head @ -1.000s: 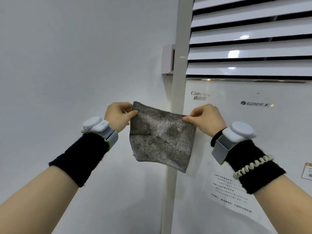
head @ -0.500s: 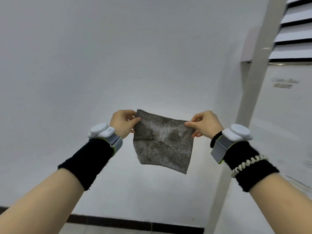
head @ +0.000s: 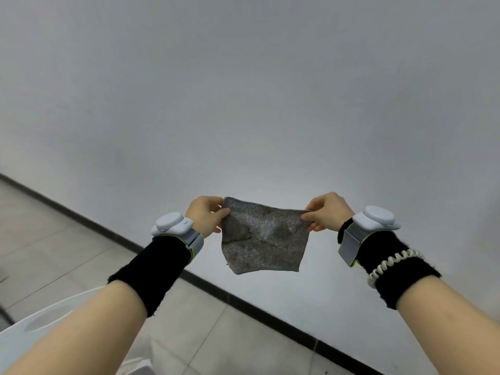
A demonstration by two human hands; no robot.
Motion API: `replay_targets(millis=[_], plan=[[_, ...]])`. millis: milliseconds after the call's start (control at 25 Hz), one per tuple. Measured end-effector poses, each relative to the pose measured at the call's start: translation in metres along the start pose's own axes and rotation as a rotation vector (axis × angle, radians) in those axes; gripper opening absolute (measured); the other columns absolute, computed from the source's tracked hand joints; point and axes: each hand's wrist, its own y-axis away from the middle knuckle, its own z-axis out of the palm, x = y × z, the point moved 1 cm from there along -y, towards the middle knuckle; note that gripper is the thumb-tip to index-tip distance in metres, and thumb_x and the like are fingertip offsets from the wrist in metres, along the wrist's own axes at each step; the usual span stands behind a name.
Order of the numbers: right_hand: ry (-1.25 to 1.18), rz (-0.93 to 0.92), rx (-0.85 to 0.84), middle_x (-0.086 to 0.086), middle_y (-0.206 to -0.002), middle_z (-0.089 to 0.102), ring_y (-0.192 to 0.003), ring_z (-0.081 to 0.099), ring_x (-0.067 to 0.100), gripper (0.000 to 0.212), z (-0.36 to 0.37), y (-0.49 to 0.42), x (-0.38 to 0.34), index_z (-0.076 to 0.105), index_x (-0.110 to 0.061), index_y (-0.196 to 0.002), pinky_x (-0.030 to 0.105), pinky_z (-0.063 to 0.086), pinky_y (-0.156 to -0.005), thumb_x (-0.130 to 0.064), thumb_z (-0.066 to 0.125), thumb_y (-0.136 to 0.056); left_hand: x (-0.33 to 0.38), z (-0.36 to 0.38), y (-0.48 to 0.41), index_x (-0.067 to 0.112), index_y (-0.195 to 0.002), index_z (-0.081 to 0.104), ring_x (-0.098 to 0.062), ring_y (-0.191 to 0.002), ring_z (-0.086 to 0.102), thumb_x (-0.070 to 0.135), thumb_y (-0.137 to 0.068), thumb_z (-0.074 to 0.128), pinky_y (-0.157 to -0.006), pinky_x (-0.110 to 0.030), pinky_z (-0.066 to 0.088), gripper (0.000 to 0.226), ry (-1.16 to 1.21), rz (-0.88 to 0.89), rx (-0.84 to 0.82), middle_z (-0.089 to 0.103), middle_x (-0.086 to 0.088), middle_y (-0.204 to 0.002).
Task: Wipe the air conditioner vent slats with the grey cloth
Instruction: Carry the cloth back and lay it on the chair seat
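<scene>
Plain white wall (head: 243,90) fills almost the whole view, meeting a pale tiled floor (head: 67,239) along a dark skirting strip (head: 270,307) that runs diagonally from the left edge down to the lower right. At the bottom left corner a white rounded object (head: 54,328) shows in part; what it is cannot be told. No air conditioner and no vent slats are in sight.

Both arms are stretched forward in front of the wall. The left hand (head: 205,216) pinches the upper left corner of the grey cloth (head: 263,236) between thumb and fingers (head: 223,212), and the right hand (head: 327,215) pinches the upper right corner the same way, so both sets of fingers are closed on fabric. Held this way, the cloth hangs taut along its top edge and loose below, spread flat and clear of the wall and floor. It has darker, soiled-looking patches near its middle. Each wrist carries a black band and a white sensor unit; the right one also has a coiled white cord (head: 392,263).

By my reading this is a preparation step: the cloth is being spread out or checked, and no wiping is under way. The next move would call for finding the vent and bringing it into view, then gathering or folding the cloth into one hand so a pad of it can be pressed along a slat. A cleaner patch facing outward would likely serve better.
</scene>
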Motion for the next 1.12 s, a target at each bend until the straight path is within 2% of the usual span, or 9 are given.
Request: replay_targets(millis=[200,320,400,520,720,840,960,1040,1120], plan=[[-0.011,-0.03,-0.146,0.017,-0.076,0.065,-0.058,0.062,0.027,0.027,0.109,0.01,-0.045,0.059,-0.011,-0.059,0.026,0.055,-0.057,0.005,0.066,-0.079,-0.074,-0.084,0.05,0.006,-0.082,0.062,-0.016,-0.043,0.056,0.003,-0.087,0.059,-0.035,-0.017,0.05,0.007,-0.064,-0.147,0.097,0.057,-0.003,-0.063],[-0.021,-0.041,-0.234,0.018,-0.078,0.066,-0.067,0.063,0.029,0.024,0.172,0.026,-0.065,0.06,-0.009,-0.062,0.027,0.055,-0.059,0.009,0.063,-0.079,-0.113,-0.128,0.084,0.007,-0.08,0.06,-0.018,-0.041,0.057,0.003,-0.087,0.059,-0.038,-0.021,0.051,0.008,-0.088,-0.238,0.13,0.06,-0.01,-0.066],[-0.027,-0.051,-0.302,0.018,-0.079,0.066,-0.069,0.064,0.03,0.024,0.215,0.04,-0.078,0.061,-0.008,-0.064,0.029,0.056,-0.062,0.011,0.061,-0.079,-0.141,-0.157,0.112,0.002,-0.087,0.064,-0.024,-0.046,0.056,0.002,-0.088,0.057,-0.043,-0.024,0.051,0.008,-0.13,-0.291,0.131,0.063,-0.016,-0.074],[-0.01,-0.059,-0.373,0.018,-0.08,0.066,-0.071,0.065,0.029,0.019,0.269,0.059,-0.087,0.064,-0.004,-0.071,0.03,0.056,-0.064,0.012,0.06,-0.08,-0.178,-0.183,0.15,0.0,-0.098,0.067,-0.022,-0.048,0.055,0.001,-0.088,0.056,-0.036,-0.016,0.047,0.015,-0.145,-0.377,0.157,0.063,-0.015,-0.077],[0.006,-0.044,-0.505,0.018,-0.081,0.065,-0.06,0.062,0.025,0.012,0.345,0.095,-0.089,0.067,0.005,-0.084,0.026,0.055,-0.061,0.013,0.059,-0.08,-0.226,-0.21,0.216,0.001,-0.096,0.066,-0.022,-0.053,0.057,0.002,-0.088,0.055,-0.038,-0.015,0.047,0.014,-0.169,-0.529,0.199,0.063,-0.013,-0.079],[0.024,-0.042,-0.579,0.018,-0.08,0.064,-0.055,0.059,0.02,0.014,0.372,0.117,-0.085,0.065,0.004,-0.085,0.027,0.053,-0.06,0.015,0.057,-0.081,-0.241,-0.212,0.249,0.002,-0.092,0.066,-0.028,-0.063,0.06,0.002,-0.088,0.054,-0.044,-0.024,0.051,0.012,-0.19,-0.588,0.222,0.062,-0.013,-0.078],[0.07,-0.053,-0.684,0.017,-0.08,0.061,-0.049,0.058,0.012,0.021,0.391,0.14,-0.076,0.064,0.005,-0.094,0.023,0.045,-0.05,0.016,0.05,-0.084,-0.254,-0.208,0.284,-0.001,-0.087,0.065,-0.029,-0.066,0.061,0.002,-0.088,0.054,-0.038,-0.018,0.049,0.011,-0.206,-0.663,0.271,0.062,-0.013,-0.077],[0.119,-0.067,-0.757,0.015,-0.076,0.061,-0.05,0.058,0.012,0.023,0.399,0.152,-0.068,0.063,0.003,-0.096,0.024,0.044,-0.049,0.014,0.047,-0.086,-0.258,-0.203,0.306,-0.004,-0.09,0.066,-0.034,-0.067,0.065,0.001,-0.087,0.054,-0.046,-0.025,0.055,0.014,-0.209,-0.707,0.317,0.063,-0.014,-0.076],[0.156,-0.083,-0.813,0.015,-0.074,0.062,-0.052,0.06,0.015,0.02,0.403,0.163,-0.057,0.06,-0.005,-0.09,0.024,0.046,-0.05,0.011,0.047,-0.087,-0.26,-0.194,0.328,-0.003,-0.09,0.067,-0.04,-0.07,0.068,0.002,-0.086,0.055,-0.063,-0.042,0.06,0.014,-0.209,-0.728,0.347,0.064,-0.016,-0.075]])
